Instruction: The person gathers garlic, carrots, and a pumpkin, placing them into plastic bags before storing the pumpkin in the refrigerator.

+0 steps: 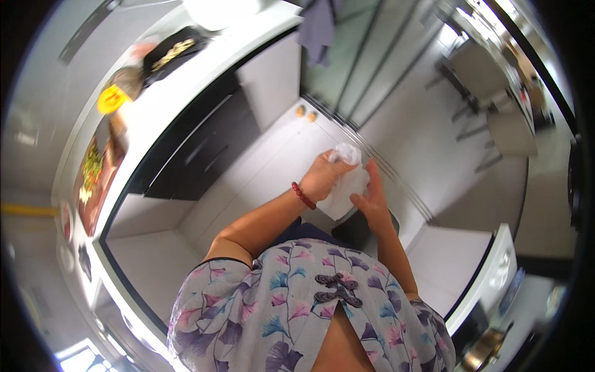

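My left hand, with a red bead bracelet at its wrist, grips a crumpled white sheet that looks like tissue or thin plastic. The sheet bunches up above the fingers and hangs down between my two hands. On its other side is my right hand, fingers spread and thumb beside the sheet's edge; whether it touches the sheet is unclear. Both hands are in front of my body, over the floor. Below them, a dark rounded object shows in part; its kind cannot be told.
Along the left runs a white counter with a chopping board of cut vegetables, a black tray of pale food and a yellow object. Glass sliding doors stand ahead. A metal pot is at lower right, chairs at upper right.
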